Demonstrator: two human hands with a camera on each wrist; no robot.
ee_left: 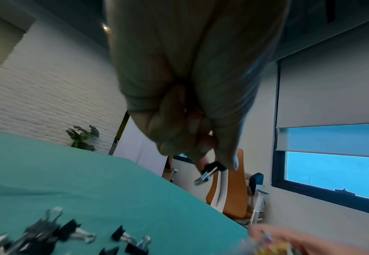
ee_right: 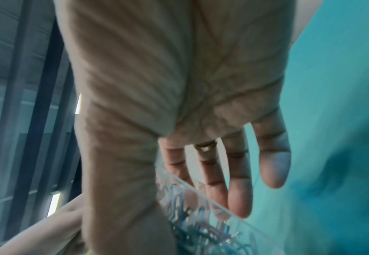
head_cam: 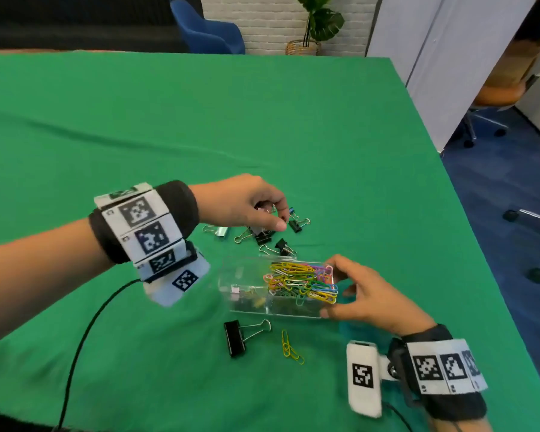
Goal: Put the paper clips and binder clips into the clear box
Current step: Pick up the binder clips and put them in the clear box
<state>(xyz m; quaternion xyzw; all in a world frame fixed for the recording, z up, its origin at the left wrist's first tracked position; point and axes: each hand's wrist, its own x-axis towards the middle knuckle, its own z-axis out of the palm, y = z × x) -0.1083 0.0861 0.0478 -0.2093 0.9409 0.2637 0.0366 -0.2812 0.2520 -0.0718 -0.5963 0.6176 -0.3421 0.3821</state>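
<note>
The clear box point(head_cam: 250, 294) lies on the green cloth, with a heap of coloured paper clips point(head_cam: 303, 282) at its right end. My right hand point(head_cam: 334, 288) grips that end, thumb on the near wall and fingers on the far wall point(ee_right: 200, 195). Just above the cloth beyond the box, my left hand point(head_cam: 281, 219) pinches a small black binder clip point(ee_left: 211, 170) between thumb and fingertips. Several small binder clips point(head_cam: 282, 246) lie under and around that hand. A large black binder clip point(head_cam: 234, 336) and linked yellow paper clips point(head_cam: 290, 347) lie in front of the box.
A silver binder clip point(head_cam: 219, 231) sits left of the small ones. A black cable point(head_cam: 85, 335) runs across the cloth at the near left. The table's right edge point(head_cam: 443, 169) drops to blue carpet with office chairs point(head_cam: 493, 98) beside it.
</note>
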